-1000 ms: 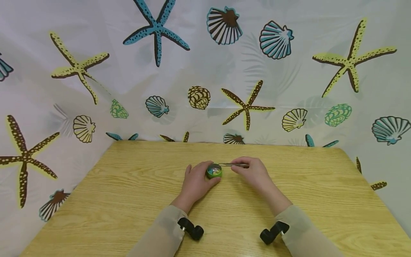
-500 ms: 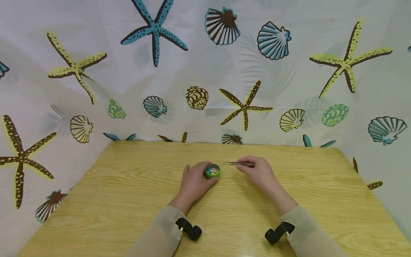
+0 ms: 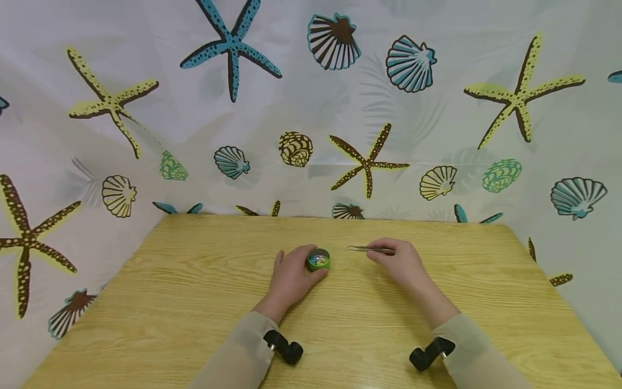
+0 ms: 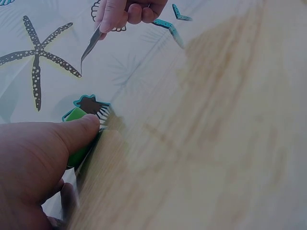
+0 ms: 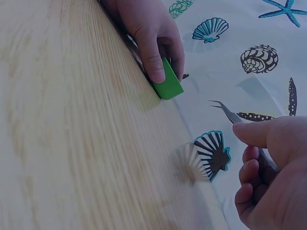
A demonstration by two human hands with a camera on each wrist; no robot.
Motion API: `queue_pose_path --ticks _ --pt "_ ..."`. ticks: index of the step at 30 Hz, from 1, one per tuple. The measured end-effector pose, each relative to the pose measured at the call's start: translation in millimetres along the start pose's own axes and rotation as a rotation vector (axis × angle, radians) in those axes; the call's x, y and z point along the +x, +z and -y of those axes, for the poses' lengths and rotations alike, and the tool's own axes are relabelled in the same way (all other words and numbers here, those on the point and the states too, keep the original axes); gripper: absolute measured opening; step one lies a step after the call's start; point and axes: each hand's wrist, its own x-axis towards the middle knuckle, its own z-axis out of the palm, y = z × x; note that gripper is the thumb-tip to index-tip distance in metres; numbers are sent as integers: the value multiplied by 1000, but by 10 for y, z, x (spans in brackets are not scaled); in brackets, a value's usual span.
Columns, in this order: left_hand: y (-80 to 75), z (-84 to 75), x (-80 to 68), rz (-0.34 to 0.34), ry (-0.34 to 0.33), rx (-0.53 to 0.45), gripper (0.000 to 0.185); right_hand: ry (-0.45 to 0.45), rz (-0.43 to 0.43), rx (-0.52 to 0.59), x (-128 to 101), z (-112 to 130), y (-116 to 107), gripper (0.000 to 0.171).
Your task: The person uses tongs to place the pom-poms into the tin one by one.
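My left hand (image 3: pixel 291 276) grips a small round green cup (image 3: pixel 318 268) on the wooden table, thumb on the near side and fingers round the far side. Small colourful pieces (image 3: pixel 320 261), too tiny to identify, lie inside it. To the right, my right hand (image 3: pixel 402 263) pinches a pair of metal tweezers (image 3: pixel 358 248) with bent tips, pointing left toward the cup and apart from it. In the right wrist view the tweezers' tips (image 5: pixel 217 104) stand slightly apart with nothing seen between them. The left wrist view shows the cup's green wall (image 4: pixel 79 157) under my thumb.
The wooden table (image 3: pixel 233 237) reaches back to a white cloth (image 3: pixel 301 81) printed with starfish and shells, which rises behind and at both sides. Black mounts (image 3: pixel 284 347) sit on both sleeves.
My right hand has drawn the tweezers away from the cup's rim, moving right. My left hand still holds the cup in place. The head view has shifted slightly.
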Motion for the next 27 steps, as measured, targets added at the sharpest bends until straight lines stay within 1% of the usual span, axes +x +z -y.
queue_pose_path --ticks 4,8,14,23,27 --pt "-4 -3 4 0 0 -4 68 49 6 44 -15 -28 -63 25" --pt "-7 -9 3 -1 0 -3 68 69 -1 50 -37 -56 -125 27" --pt "1 3 2 -1 -6 -5 68 52 -11 11 -69 -125 -213 27" --pt "21 21 17 6 -16 -6 69 76 -42 -15 -101 -266 -340 29" --pt "22 17 24 6 -18 -9 69 71 -63 -57 -100 -318 -418 31"
